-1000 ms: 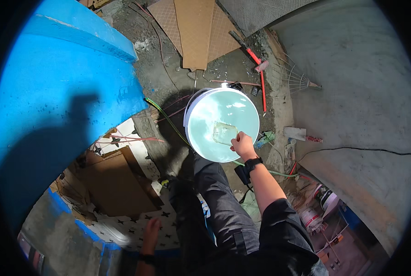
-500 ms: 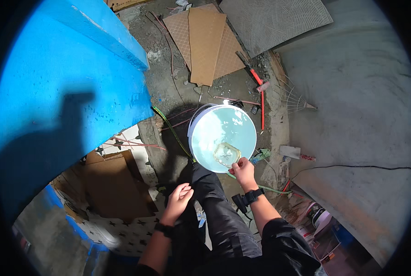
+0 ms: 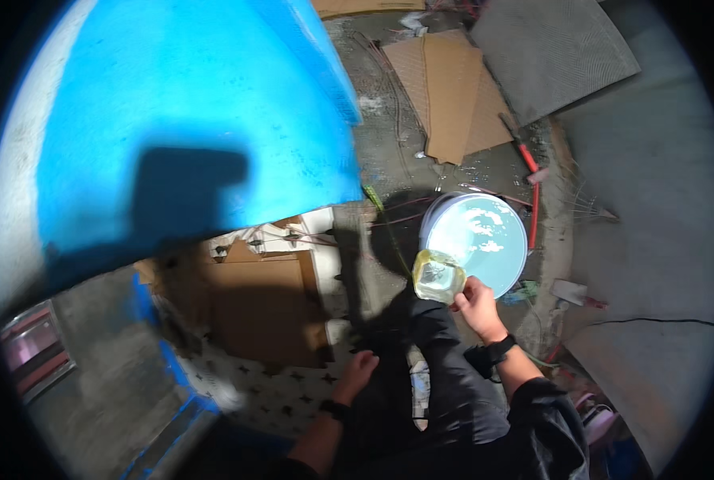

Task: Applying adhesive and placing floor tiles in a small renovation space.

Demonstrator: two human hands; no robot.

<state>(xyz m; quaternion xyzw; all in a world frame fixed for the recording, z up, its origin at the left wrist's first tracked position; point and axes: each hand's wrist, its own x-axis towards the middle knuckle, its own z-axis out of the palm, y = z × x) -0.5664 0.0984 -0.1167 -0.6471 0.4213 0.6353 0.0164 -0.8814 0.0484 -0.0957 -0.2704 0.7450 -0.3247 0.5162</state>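
Observation:
A white bucket (image 3: 428, 224) holding pale, bluish water (image 3: 497, 260) stands on the floor in front of my legs. My right hand (image 3: 480, 306) pinches the edge of a clear, squarish plastic container (image 3: 439, 277) with a yellowish rim. The container is at the bucket's near left rim, partly overlapping it; whether it touches the rim I cannot tell. My left hand (image 3: 359, 373) hangs low beside my left leg, its fingers curled in with nothing visible in them.
Behind the bucket lie cardboard sheets (image 3: 450, 96) and a large grey tile (image 3: 550, 56). A red-handled hammer (image 3: 525, 152) and a trowel (image 3: 570, 291) are to the right. A blue wall (image 3: 237, 104) rises at left. More cardboard (image 3: 265, 308) covers patterned tiles (image 3: 265, 396).
The view has turned left, so the scene sits farther right. My right hand has brought the container from over the water to the bucket's left rim. My left hand has lowered slightly.

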